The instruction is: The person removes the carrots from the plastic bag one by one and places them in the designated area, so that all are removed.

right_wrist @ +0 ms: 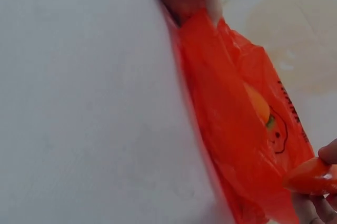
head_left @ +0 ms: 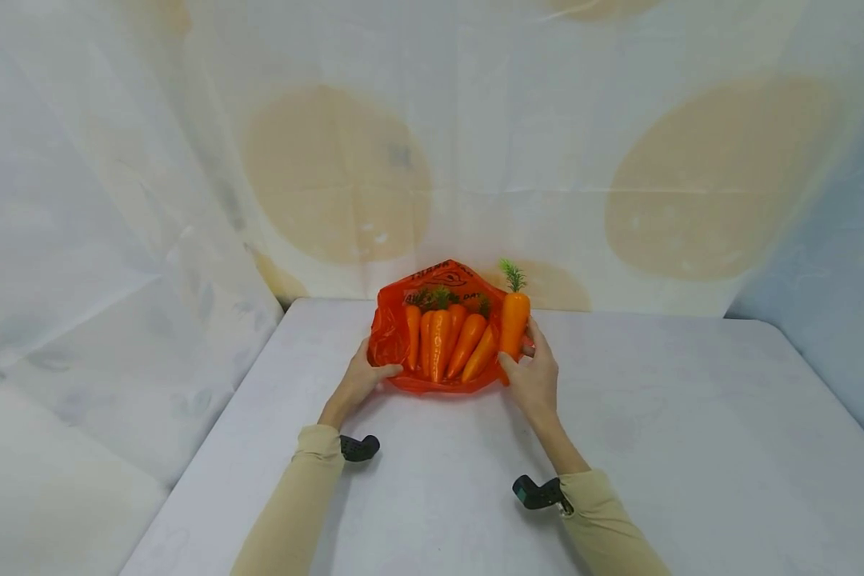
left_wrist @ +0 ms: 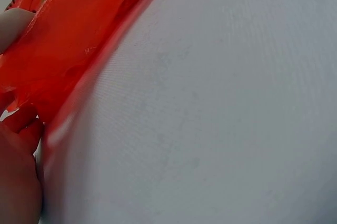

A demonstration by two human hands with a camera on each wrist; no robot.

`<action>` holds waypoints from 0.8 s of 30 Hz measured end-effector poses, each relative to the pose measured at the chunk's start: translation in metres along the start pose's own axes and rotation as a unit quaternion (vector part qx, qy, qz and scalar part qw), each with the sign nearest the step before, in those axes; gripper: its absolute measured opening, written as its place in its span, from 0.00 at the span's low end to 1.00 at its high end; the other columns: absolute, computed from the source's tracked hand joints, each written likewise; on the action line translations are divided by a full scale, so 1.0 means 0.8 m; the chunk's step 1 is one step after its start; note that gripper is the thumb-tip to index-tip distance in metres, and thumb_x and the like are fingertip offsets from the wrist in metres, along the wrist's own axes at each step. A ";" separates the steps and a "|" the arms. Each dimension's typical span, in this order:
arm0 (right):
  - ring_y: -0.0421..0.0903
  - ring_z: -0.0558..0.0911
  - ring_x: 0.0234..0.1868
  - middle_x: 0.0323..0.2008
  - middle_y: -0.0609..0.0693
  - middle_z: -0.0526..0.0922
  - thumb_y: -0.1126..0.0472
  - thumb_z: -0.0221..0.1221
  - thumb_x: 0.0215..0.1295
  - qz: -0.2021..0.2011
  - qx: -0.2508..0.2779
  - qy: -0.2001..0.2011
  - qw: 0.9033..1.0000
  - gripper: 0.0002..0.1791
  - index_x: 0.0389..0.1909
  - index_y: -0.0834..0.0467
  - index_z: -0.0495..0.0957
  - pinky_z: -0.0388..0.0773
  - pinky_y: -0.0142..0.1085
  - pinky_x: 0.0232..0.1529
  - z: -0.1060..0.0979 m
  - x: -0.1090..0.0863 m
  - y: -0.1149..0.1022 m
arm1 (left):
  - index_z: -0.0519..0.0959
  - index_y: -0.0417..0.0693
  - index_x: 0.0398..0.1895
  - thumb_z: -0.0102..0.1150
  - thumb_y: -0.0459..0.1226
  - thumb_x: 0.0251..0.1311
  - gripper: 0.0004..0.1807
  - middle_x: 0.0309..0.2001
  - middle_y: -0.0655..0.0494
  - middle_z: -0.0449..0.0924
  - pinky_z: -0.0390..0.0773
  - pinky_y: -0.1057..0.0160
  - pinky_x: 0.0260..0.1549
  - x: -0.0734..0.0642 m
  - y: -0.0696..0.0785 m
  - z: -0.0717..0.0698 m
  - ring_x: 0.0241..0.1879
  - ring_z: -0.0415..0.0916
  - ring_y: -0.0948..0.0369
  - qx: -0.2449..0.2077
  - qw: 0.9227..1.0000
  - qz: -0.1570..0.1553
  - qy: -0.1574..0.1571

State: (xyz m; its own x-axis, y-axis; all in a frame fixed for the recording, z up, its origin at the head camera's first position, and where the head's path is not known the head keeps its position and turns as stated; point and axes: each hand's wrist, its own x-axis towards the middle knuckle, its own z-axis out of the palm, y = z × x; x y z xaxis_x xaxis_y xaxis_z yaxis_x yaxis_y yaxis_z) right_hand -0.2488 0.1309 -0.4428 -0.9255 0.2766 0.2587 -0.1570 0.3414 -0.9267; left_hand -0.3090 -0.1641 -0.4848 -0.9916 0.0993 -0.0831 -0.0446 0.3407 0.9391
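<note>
A red plastic bag (head_left: 387, 334) with black print stands with its mouth open at the table's far side. Several orange carrots (head_left: 441, 340) with green tops lie inside it. My left hand (head_left: 360, 376) grips the bag's left rim, the thumb inside and the fingers outside, as the left wrist view also shows on the red film (left_wrist: 63, 50). At the bag's right rim, my right hand (head_left: 536, 380) holds another carrot (head_left: 514, 320) upright, green top up. Its tapered end (right_wrist: 308, 176) appears between thumb and fingers in the right wrist view, beside the bag.
The bag rests on a white-covered table (head_left: 655, 448). Close behind it hangs a pale curtain (head_left: 518, 160) with large tan circles, and more pale sheeting (head_left: 65, 280) borders the left side. A black camera is strapped on each wrist.
</note>
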 end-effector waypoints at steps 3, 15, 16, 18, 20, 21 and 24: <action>0.52 0.74 0.52 0.67 0.55 0.70 0.65 0.61 0.63 0.008 -0.013 -0.001 1.000 0.41 0.76 0.56 0.56 0.74 0.21 0.33 -0.006 -0.001 0.007 | 0.50 0.50 0.77 0.68 0.45 0.57 0.49 0.71 0.48 0.62 0.63 0.44 0.68 0.000 0.000 0.000 0.66 0.63 0.50 0.002 1.000 0.001 -0.002; 0.58 0.75 0.54 0.69 0.61 0.68 0.64 0.59 0.66 0.044 -0.049 0.038 0.997 0.41 0.77 0.59 0.53 0.80 0.41 0.47 -0.048 0.007 0.037 | 0.51 0.48 0.77 0.67 0.45 0.57 0.49 0.71 0.47 0.63 0.64 0.45 0.67 0.002 0.000 0.002 0.66 0.63 0.50 0.009 1.000 0.001 -0.003; 0.59 0.75 0.55 0.69 0.61 0.67 0.64 0.59 0.66 0.050 -0.054 0.039 0.997 0.41 0.77 0.60 0.52 0.79 0.45 0.49 -0.051 0.008 0.040 | 0.51 0.48 0.77 0.67 0.45 0.57 0.49 0.71 0.47 0.63 0.64 0.45 0.67 0.002 0.000 0.002 0.66 0.63 0.50 0.010 1.000 0.000 -0.003; 0.60 0.75 0.55 0.68 0.63 0.67 0.65 0.59 0.66 0.060 -0.062 0.035 0.996 0.41 0.77 0.61 0.52 0.78 0.51 0.54 -0.055 0.009 0.044 | 0.51 0.48 0.77 0.68 0.45 0.56 0.49 0.70 0.47 0.63 0.65 0.45 0.67 0.001 0.000 0.002 0.66 0.63 0.49 0.010 1.000 -0.002 -0.001; 0.61 0.75 0.55 0.68 0.64 0.67 0.65 0.59 0.66 0.072 -0.073 0.029 0.994 0.41 0.77 0.62 0.52 0.78 0.53 0.55 -0.057 0.009 0.049 | 0.51 0.48 0.77 0.68 0.45 0.56 0.49 0.70 0.47 0.63 0.65 0.45 0.67 0.001 0.001 0.001 0.66 0.63 0.49 0.011 1.000 -0.002 0.001; 0.61 0.75 0.55 0.68 0.64 0.67 0.66 0.59 0.66 0.078 -0.079 0.023 0.993 0.41 0.77 0.62 0.52 0.78 0.53 0.55 -0.058 0.010 0.050 | 0.51 0.48 0.76 0.68 0.45 0.56 0.49 0.70 0.47 0.63 0.64 0.45 0.67 0.001 0.001 0.001 0.66 0.63 0.49 0.010 1.000 -0.003 0.001; 0.62 0.75 0.55 0.67 0.66 0.67 0.65 0.60 0.66 0.101 -0.102 0.004 0.990 0.40 0.76 0.63 0.53 0.78 0.54 0.55 -0.062 0.009 0.053 | 0.51 0.48 0.76 0.68 0.45 0.56 0.49 0.70 0.47 0.63 0.64 0.45 0.67 0.001 0.002 0.000 0.66 0.63 0.49 0.009 1.000 -0.002 0.001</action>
State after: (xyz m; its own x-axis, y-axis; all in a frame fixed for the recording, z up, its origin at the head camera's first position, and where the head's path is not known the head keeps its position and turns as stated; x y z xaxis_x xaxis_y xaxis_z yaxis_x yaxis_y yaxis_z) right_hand -0.2449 0.1915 -0.4667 -0.9277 0.3652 0.0773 0.1047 0.4531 -0.8853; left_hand -0.3095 -0.1636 -0.4836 -0.9917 0.0952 -0.0862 -0.0468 0.3571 0.9329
